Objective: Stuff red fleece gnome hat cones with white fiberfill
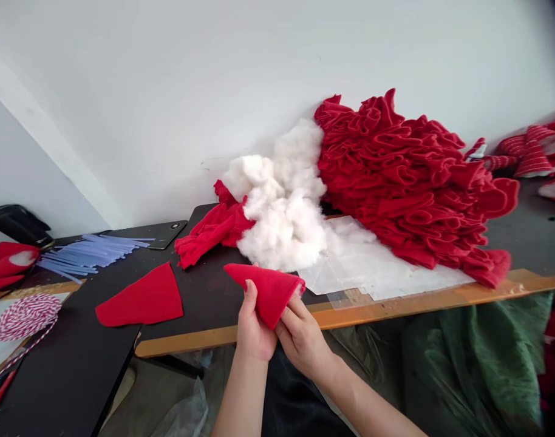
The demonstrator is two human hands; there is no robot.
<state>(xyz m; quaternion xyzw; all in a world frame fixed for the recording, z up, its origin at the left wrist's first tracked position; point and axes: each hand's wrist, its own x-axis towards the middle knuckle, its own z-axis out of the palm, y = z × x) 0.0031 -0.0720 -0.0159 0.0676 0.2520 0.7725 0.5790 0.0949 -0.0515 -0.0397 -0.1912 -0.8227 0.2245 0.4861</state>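
Observation:
A red felt cone is held just in front of the table edge, its tip pointing left. My left hand wraps round it from below, thumb on the near side. At the cone's wide end, my right hand grips the rim, with some fingers tucked into the opening. A little white stuffing shows at that opening. Behind the cone lies a heap of white stuffing. Left of my hands, a flat red felt piece rests on the black table.
A tall pile of red fabric pieces stands at the right on plastic sheeting. Red strips lie beside the stuffing. Farther left are blue strips, a phone and a coil of red-and-white cord. Green sacking hangs below right.

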